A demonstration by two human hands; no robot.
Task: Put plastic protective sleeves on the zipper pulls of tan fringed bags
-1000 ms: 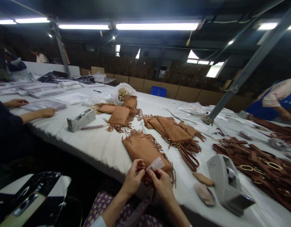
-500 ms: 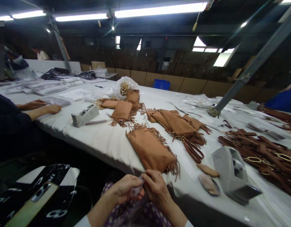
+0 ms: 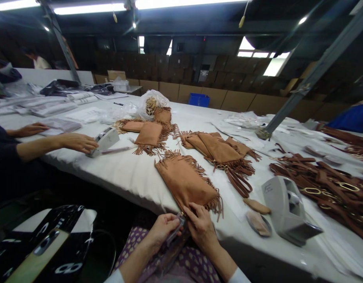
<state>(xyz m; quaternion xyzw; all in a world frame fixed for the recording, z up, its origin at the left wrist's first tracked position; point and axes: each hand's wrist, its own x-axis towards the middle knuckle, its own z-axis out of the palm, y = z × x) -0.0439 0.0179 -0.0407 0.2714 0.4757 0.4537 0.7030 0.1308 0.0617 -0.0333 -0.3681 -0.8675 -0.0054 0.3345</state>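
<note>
A tan suede pouch with fringe [image 3: 188,182] lies at the front edge of the white-covered table, its near corner pointing at me. My right hand [image 3: 203,230] grips that near corner, fingers over the top. Beside it, my left hand [image 3: 163,232] is closed in a pinch on a clear plastic wrapper [image 3: 173,235], close to the small metal fitting at the pouch's corner. A brown strip, apparently inside the plastic, hangs down over my lap. What lies beneath my right fingers is hidden.
More fringed pouches [image 3: 219,149] lie behind, others [image 3: 148,133] farther left. At right stand a tape dispenser [image 3: 287,210] and a heap of brown straps [image 3: 325,181]. A co-worker's hand [image 3: 78,142] touches another tape dispenser [image 3: 106,139]. A metal post [image 3: 302,84] rises at right.
My right hand has moved from the plastic up onto the pouch's corner. My left hand keeps the plastic. The co-worker's hand has reached right to the tape dispenser. The view has shifted slightly.
</note>
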